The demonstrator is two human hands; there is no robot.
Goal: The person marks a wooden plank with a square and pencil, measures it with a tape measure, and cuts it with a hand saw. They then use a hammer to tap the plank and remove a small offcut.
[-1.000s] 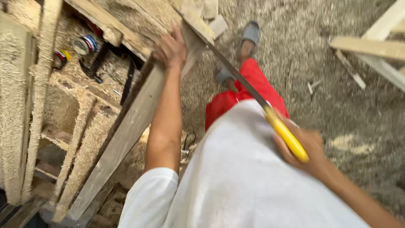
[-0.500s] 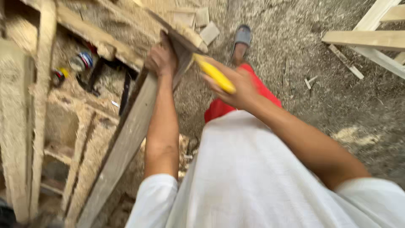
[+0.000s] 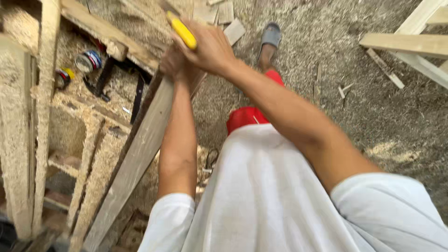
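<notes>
A: Right, what do we have on the hands?

B: We see the right hand wrapped tight around a yellow handle, up near the top of the view. Blade is hidden, so we can't tell where it runs.

A: And the left?

B: The left hand sits on the upper end of the plank, just under the right one. It's mostly covered, so we can't tell whether it's gripping or just pressing.

A: Where's the plank?

B: It leans diagonally from lower left up to the hands, resting against the bench, which is caked in sawdust.

A: Anything else nearby?

B: We note two cans and a black clamp lying in the bench's recess, left of the hands. Offcuts lie just past the hands. More boards are well apart at upper right. A foot in a grey sandal stands on the sawdust floor.
</notes>
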